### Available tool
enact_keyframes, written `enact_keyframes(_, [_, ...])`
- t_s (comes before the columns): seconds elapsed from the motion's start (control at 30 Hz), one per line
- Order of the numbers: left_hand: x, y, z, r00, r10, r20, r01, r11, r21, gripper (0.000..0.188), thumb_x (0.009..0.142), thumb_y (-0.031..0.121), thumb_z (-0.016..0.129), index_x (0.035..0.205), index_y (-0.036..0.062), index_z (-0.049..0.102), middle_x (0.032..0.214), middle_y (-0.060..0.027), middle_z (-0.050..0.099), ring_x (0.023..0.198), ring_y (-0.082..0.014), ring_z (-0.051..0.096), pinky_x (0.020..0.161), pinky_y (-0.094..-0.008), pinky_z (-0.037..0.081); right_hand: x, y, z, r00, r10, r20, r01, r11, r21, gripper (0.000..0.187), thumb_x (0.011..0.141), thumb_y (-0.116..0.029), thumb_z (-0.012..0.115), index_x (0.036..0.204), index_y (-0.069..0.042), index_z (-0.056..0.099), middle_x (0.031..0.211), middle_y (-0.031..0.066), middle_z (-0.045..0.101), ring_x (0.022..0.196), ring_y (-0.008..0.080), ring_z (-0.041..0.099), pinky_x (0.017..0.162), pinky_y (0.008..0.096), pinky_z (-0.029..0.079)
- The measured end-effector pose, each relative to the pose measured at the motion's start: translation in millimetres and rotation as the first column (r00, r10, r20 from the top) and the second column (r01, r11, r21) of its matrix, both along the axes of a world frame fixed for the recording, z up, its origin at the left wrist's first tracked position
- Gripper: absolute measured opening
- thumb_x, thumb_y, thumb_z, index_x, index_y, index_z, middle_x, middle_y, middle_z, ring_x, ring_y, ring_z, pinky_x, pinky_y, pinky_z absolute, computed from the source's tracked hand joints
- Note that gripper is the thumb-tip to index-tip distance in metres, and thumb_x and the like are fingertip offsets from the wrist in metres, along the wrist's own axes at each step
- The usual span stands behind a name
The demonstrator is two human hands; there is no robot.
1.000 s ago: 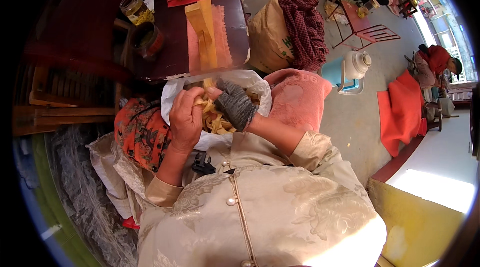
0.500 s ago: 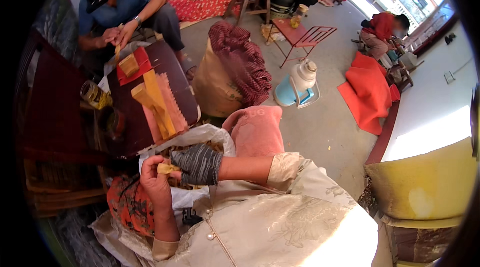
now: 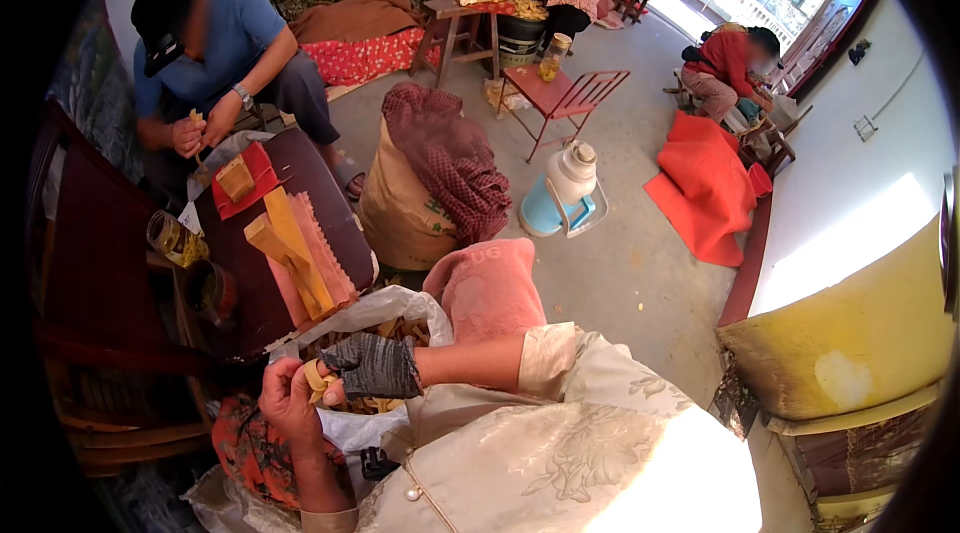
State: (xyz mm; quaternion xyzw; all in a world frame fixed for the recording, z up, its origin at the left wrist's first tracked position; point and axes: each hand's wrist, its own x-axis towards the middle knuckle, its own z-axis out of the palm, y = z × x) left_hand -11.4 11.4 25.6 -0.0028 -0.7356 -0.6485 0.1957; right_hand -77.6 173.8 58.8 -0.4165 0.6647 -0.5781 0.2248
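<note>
My left hand (image 3: pixel 290 399), bare, has its fingers pinched together on a pale yellow, folded strip (image 3: pixel 319 382). From the right comes my right hand (image 3: pixel 372 366) in a dark grey fingerless glove, its bare thumb and fingers closed on the same strip. The strip bends into a small loop between both hands; its material is unclear. Right under my hands an open white sack (image 3: pixel 425 311) holds many similar yellow-brown pieces (image 3: pixel 385 329). A red and black patterned sleeve cover (image 3: pixel 248 448) lies beside my left forearm.
At the left, a dark red table (image 3: pixel 255 308) carries a wooden block tool (image 3: pixel 290 258) on a pink cloth. A burlap sack (image 3: pixel 400 208), blue thermos (image 3: pixel 556 198) and red chair (image 3: pixel 560 98) stand ahead. A person in blue (image 3: pixel 225 33) works across the table; others sit farther back.
The whole view has shifted, showing more of the far room. My hands have turned the strip, which now shows as a loop; both still hold it.
</note>
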Motion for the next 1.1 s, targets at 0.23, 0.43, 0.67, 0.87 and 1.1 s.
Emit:
enact_keyframes(0.23, [9,32,16,1.000,0.011,-0.006,-0.010,0.995,0.097,0.014,0.089,0.007,0.048,0.100,-0.0024,0.048,0.084,-0.0074,0.059,0.070,-0.0088,0.054,0.065,-0.0207,0.044,4,2,-8,0.946,-0.155,0.284,0.142,0.988,0.068,0.026,0.083,-0.028,0.056,0.099,-0.008,0.055,0.079,0.0065,0.059,0.068,0.0166,0.056,0.061,0.0292,0.047])
enact_keyframes(0.43, [0,20,5,0.961,-0.118,0.249,0.030,0.943,0.331,0.005,0.085,0.004,0.054,0.085,0.0010,0.050,0.071,-0.0031,0.056,0.057,-0.0080,0.053,0.054,-0.0200,0.045,-2,6,-29,0.814,-0.101,0.572,0.101,0.994,0.032,0.032,0.084,-0.037,0.054,0.096,-0.008,0.051,0.075,0.0011,0.050,0.056,0.0058,0.048,0.045,0.0210,0.041])
enact_keyframes(0.67, [7,1,14,0.998,0.042,0.056,-0.048,0.992,0.118,0.006,0.083,0.003,0.056,0.081,0.0022,0.051,0.066,-0.0013,0.054,0.053,-0.0055,0.050,0.052,-0.0175,0.041,-24,34,-7,0.663,-0.218,0.717,0.225,0.970,0.087,0.031,0.081,-0.039,0.058,0.079,-0.008,0.056,0.054,-0.0030,0.046,0.044,0.0065,0.041,0.042,0.0185,0.032])
enact_keyframes(0.87, [7,22,41,0.999,0.047,0.014,-0.031,0.826,-0.562,0.041,0.066,0.000,0.066,0.104,0.0016,0.052,0.109,-0.0144,0.052,0.105,-0.0319,0.048,0.088,-0.0361,0.039,-13,16,-31,0.824,-0.233,0.516,0.196,0.973,0.125,0.013,0.080,-0.017,0.060,0.078,-0.007,0.052,0.061,-0.0008,0.049,0.054,0.0071,0.046,0.048,0.0220,0.038])
enact_keyframes(1.1, [6,24,0,0.997,-0.060,0.058,0.081,0.549,-0.832,0.018,0.074,0.002,0.053,0.092,0.0039,0.053,0.087,-0.0100,0.053,0.078,-0.0290,0.052,0.068,-0.0385,0.042,-4,5,-14,0.970,-0.104,0.222,-0.036,0.835,0.549,0.034,0.078,-0.034,0.060,0.078,-0.001,0.051,0.065,0.0117,0.055,0.059,0.0195,0.054,0.056,0.0315,0.044])
